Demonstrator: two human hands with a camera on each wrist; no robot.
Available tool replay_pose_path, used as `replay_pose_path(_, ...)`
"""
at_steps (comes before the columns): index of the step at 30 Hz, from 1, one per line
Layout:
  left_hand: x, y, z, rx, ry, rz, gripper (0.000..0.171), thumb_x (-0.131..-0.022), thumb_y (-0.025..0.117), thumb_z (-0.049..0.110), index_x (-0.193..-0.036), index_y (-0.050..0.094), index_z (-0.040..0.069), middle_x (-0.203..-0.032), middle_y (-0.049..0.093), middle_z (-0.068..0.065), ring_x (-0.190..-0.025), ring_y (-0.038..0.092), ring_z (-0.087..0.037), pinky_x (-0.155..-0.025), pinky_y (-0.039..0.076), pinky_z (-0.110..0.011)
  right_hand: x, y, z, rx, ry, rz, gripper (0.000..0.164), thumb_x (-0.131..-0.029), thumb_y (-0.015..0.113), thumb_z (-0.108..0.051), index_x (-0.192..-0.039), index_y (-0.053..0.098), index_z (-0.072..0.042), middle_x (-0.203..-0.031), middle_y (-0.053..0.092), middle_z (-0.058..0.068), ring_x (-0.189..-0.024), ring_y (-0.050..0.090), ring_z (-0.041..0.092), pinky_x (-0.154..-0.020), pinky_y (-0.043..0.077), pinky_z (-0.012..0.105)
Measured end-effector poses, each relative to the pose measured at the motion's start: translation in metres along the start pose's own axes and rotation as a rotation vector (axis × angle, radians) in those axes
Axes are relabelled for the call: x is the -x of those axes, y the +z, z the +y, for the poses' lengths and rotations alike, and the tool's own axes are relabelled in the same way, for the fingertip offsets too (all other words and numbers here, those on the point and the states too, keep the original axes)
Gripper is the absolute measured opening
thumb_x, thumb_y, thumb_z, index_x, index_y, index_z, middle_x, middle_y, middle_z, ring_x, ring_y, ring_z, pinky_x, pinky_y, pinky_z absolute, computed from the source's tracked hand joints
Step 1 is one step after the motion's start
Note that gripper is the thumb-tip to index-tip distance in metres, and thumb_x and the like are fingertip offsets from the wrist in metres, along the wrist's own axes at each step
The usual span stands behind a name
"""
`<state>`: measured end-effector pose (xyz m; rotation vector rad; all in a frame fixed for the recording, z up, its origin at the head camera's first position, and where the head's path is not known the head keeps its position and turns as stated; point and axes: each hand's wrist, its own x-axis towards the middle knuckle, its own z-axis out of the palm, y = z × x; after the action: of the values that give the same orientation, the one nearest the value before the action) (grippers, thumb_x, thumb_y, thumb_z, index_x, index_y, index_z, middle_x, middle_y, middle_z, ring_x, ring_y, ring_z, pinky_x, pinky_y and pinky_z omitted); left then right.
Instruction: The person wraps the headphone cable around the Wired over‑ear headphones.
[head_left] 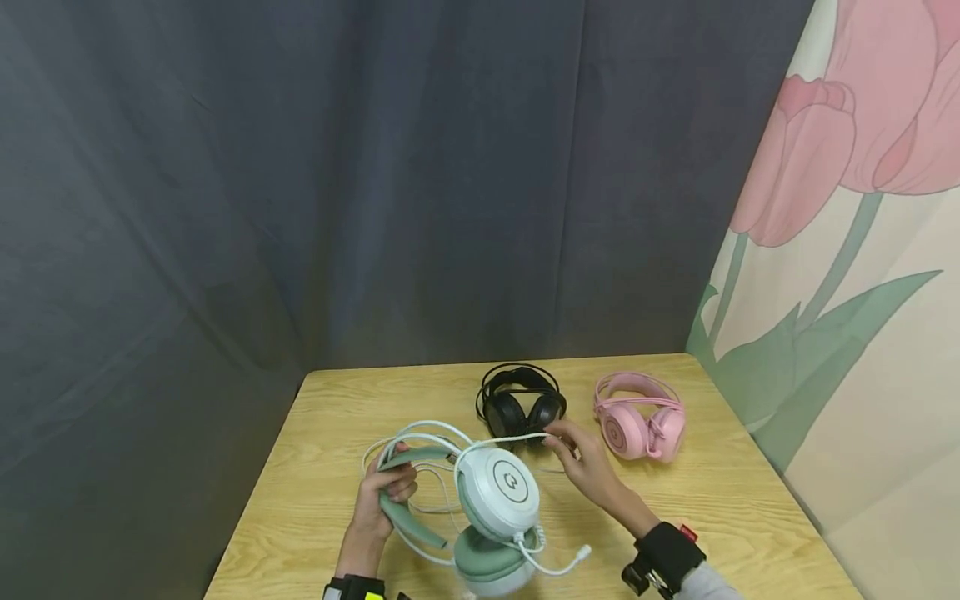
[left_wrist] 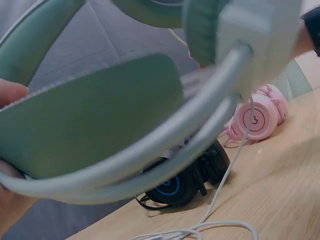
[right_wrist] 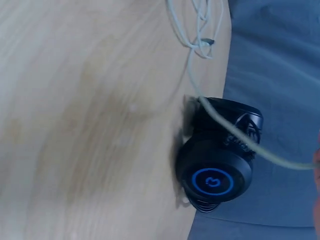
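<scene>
A white and mint-green headset (head_left: 512,483) is held up over the table, tilted, its ear cups towards the right. My left hand (head_left: 381,493) grips its padded headband (left_wrist: 95,115); part of that hand shows at the left wrist view's left edge. To the right, my right hand (head_left: 588,465) pinches the headset's thin white cable (head_left: 506,439) between thumb and fingertips, drawing a stretch of it out from the upper ear cup. In the right wrist view the cable (right_wrist: 235,131) runs to fingers at the right edge. A microphone boom (head_left: 555,572) curves below the cups.
Black headphones (head_left: 522,408) stand at the back of the wooden table (head_left: 300,483), just behind the right hand. Pink headphones (head_left: 637,421) lie to their right. Loops of white cable (left_wrist: 215,227) rest on the tabletop. A dark curtain (head_left: 450,183) hangs behind.
</scene>
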<state>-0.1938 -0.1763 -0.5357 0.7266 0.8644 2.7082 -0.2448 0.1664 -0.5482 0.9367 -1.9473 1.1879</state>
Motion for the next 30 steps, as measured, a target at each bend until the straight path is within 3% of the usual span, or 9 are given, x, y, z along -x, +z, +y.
replay_pose_path(4, -0.003, 0.002, 0.002, 0.056, 0.034, 0.036, 0.060, -0.092, 0.013, -0.017, -0.111, 0.065, 0.005, -0.084, 0.060, 0.003, -0.055, 0.016, -0.009, -0.048, 0.028, -0.014, 0.005, 0.001, 0.002, -0.028, -0.080, 0.033, 0.040, -0.066, 0.072, 0.024, -0.100, 0.067, 0.003, -0.075, 0.061, 0.004, -0.056, 0.047, 0.009, -0.051, 0.037, 0.014)
replay_pose_path(8, -0.007, 0.003, 0.001, 0.070, 0.058, 0.057, 0.060, -0.091, 0.013, -0.018, -0.111, 0.066, 0.004, -0.088, 0.061, 0.000, -0.055, 0.016, -0.009, -0.047, 0.032, -0.013, 0.009, 0.004, 0.003, 0.015, -0.129, 0.022, 0.033, -0.071, 0.074, 0.015, -0.099, 0.072, -0.001, -0.084, 0.067, 0.004, -0.060, 0.051, 0.006, -0.053, 0.040, 0.011)
replay_pose_path(13, -0.011, 0.004, -0.002, 0.102, 0.060, 0.061, 0.059, -0.092, 0.012, -0.016, -0.111, 0.064, 0.003, -0.087, 0.057, 0.000, -0.055, 0.016, -0.009, -0.047, 0.030, -0.014, 0.016, 0.010, -0.005, 0.180, -0.111, -0.191, 0.030, -0.077, 0.070, 0.006, -0.102, 0.073, -0.010, -0.096, 0.066, 0.000, -0.075, 0.061, 0.010, -0.061, 0.050, 0.021)
replay_pose_path(16, -0.015, 0.007, -0.004, 0.111, 0.077, 0.072, 0.056, -0.093, 0.012, -0.015, -0.111, 0.062, 0.003, -0.085, 0.055, -0.001, -0.055, 0.015, -0.009, -0.047, 0.028, -0.015, 0.023, 0.014, -0.012, 0.243, -0.093, -0.329, 0.031, -0.075, 0.067, 0.002, -0.105, 0.070, -0.008, -0.102, 0.066, 0.004, -0.085, 0.066, 0.017, -0.069, 0.055, 0.031)
replay_pose_path(18, -0.018, 0.009, -0.005, 0.107, 0.093, 0.086, 0.055, -0.093, 0.013, -0.015, -0.111, 0.061, 0.003, -0.084, 0.054, 0.000, -0.055, 0.015, -0.009, -0.047, 0.026, -0.015, 0.028, 0.017, -0.016, 0.252, -0.072, -0.372, 0.033, -0.074, 0.067, 0.003, -0.106, 0.069, -0.005, -0.102, 0.067, 0.007, -0.088, 0.067, 0.021, -0.071, 0.056, 0.036)
replay_pose_path(21, -0.023, 0.013, -0.005, 0.123, 0.119, 0.114, 0.055, -0.093, 0.012, -0.015, -0.110, 0.061, 0.003, -0.083, 0.053, -0.001, -0.055, 0.015, -0.009, -0.047, 0.025, -0.015, 0.035, 0.023, -0.020, 0.243, -0.035, -0.377, 0.034, -0.071, 0.067, 0.009, -0.103, 0.067, -0.002, -0.096, 0.068, 0.008, -0.086, 0.067, 0.022, -0.071, 0.056, 0.038)
replay_pose_path(26, -0.030, 0.020, -0.008, 0.147, 0.137, 0.185, 0.056, -0.093, 0.012, -0.015, -0.107, 0.062, 0.004, -0.080, 0.052, -0.002, -0.054, 0.016, -0.008, -0.047, 0.024, -0.015, 0.040, 0.035, -0.026, 0.131, -0.003, -0.343, 0.042, -0.062, 0.065, 0.019, -0.093, 0.061, -0.009, -0.085, 0.063, -0.001, -0.076, 0.058, 0.010, -0.064, 0.051, 0.030)
replay_pose_path(28, -0.031, 0.023, -0.009, 0.133, 0.137, 0.207, 0.054, -0.093, 0.014, -0.015, -0.106, 0.062, 0.004, -0.079, 0.052, -0.001, -0.054, 0.015, -0.009, -0.046, 0.024, -0.015, 0.039, 0.039, -0.029, 0.076, -0.023, -0.335, 0.043, -0.065, 0.066, 0.020, -0.096, 0.060, -0.010, -0.087, 0.061, -0.002, -0.078, 0.057, 0.009, -0.067, 0.051, 0.029)
replay_pose_path(30, -0.033, 0.024, -0.010, 0.121, 0.139, 0.227, 0.051, -0.093, 0.016, -0.016, -0.106, 0.062, 0.005, -0.078, 0.051, 0.000, -0.054, 0.014, -0.009, -0.046, 0.024, -0.015, 0.040, 0.043, -0.033, 0.072, -0.075, -0.341, 0.037, -0.076, 0.066, 0.014, -0.103, 0.060, -0.010, -0.095, 0.062, -0.001, -0.088, 0.060, 0.014, -0.076, 0.053, 0.033)
